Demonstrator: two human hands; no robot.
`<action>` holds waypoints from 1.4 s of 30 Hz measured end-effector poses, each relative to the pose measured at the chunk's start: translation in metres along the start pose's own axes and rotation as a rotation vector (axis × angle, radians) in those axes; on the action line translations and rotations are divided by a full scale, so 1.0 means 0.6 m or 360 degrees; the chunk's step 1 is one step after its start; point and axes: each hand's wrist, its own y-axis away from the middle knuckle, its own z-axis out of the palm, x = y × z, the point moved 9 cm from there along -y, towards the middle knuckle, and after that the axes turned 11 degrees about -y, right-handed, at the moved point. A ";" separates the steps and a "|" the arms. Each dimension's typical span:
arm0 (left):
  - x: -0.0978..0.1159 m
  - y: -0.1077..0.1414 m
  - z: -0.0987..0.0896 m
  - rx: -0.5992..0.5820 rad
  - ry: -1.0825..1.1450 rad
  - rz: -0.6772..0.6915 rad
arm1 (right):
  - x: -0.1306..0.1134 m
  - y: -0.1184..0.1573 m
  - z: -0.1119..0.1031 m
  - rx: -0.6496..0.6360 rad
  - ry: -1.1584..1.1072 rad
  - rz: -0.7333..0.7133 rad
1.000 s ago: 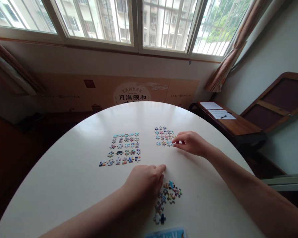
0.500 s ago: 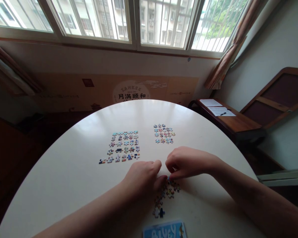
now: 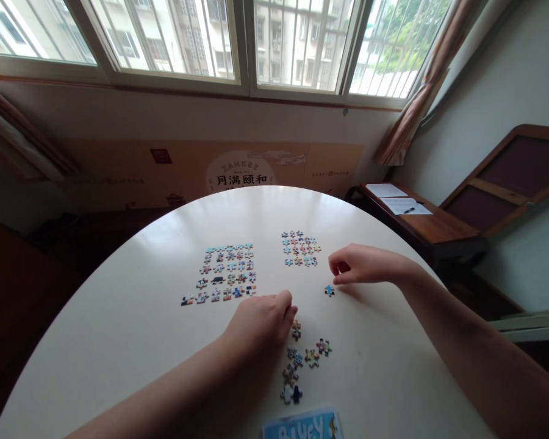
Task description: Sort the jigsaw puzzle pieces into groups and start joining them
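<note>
My left hand (image 3: 263, 320) is closed, its fingertips down at a brown-and-orange jigsaw puzzle piece (image 3: 296, 330); the grip itself is partly hidden behind the fingers. Further right, my right hand (image 3: 359, 264) hovers low over the table with fingers curled and a gap between thumb and forefinger. Just below those fingertips lies a light-blue puzzle piece (image 3: 329, 291). A loose cluster of puzzle pieces (image 3: 291, 373) is nearest my left hand, with a yellow-green piece (image 3: 312, 358) and another piece (image 3: 323, 347) beside it.
Rows of puzzle pieces (image 3: 231, 267) lie left of centre on the round white table (image 3: 132, 317). A smaller group (image 3: 301, 249) sits further right. At the near edge is a blue puzzle box (image 3: 302, 425). Papers (image 3: 407, 206) rest on a wooden chair (image 3: 448, 228).
My right hand has moved right and away from my left hand, and the light-blue piece has shifted the same way. Several pieces under my hands now show spread apart.
</note>
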 end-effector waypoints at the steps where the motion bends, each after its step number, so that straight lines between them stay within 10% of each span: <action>1: 0.000 0.000 0.000 -0.0006 0.0002 0.0001 | 0.008 0.002 -0.004 -0.0007 -0.0025 0.0027; 12: 0.003 0.004 -0.004 -0.0073 0.0076 0.0013 | -0.020 -0.007 0.031 -0.0125 -0.0062 -0.0084; 25: 0.005 0.004 -0.007 -0.0019 0.0078 0.0056 | 0.044 -0.037 -0.031 0.0528 -0.0100 -0.0195; 42: 0.010 0.020 -0.011 -0.0109 0.0125 0.0108 | -0.007 -0.015 -0.036 0.0672 -0.0007 -0.0466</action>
